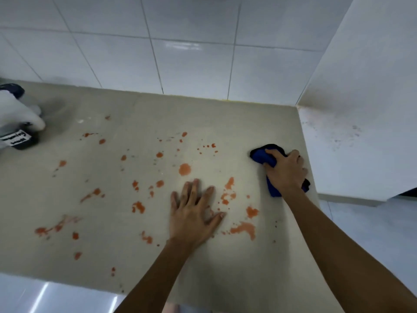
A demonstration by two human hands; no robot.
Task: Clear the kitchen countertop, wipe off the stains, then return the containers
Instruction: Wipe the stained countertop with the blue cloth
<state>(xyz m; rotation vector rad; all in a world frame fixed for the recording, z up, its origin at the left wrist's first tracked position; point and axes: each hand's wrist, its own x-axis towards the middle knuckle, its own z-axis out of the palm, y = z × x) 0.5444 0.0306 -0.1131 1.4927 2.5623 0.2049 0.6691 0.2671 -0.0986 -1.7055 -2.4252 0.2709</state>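
Observation:
The beige countertop point(135, 256) is spattered with several orange-red stains point(184, 169) across its middle and front. My right hand point(285, 170) grips a crumpled blue cloth point(262, 155) and presses it on the counter near the right edge, beyond the stains. My left hand point(194, 213) lies flat on the counter with fingers spread, empty, among the stains in the middle. At the far left a dark container with a white label point(20, 138) stands on the counter, with another person's white-gloved hand point(17, 111) on it.
White wall tiles point(191, 53) rise behind the counter. A white wall or cabinet side point(361, 109) borders the counter's right edge, smudged near the corner. Glossy floor point(45, 297) shows below the counter's front edge.

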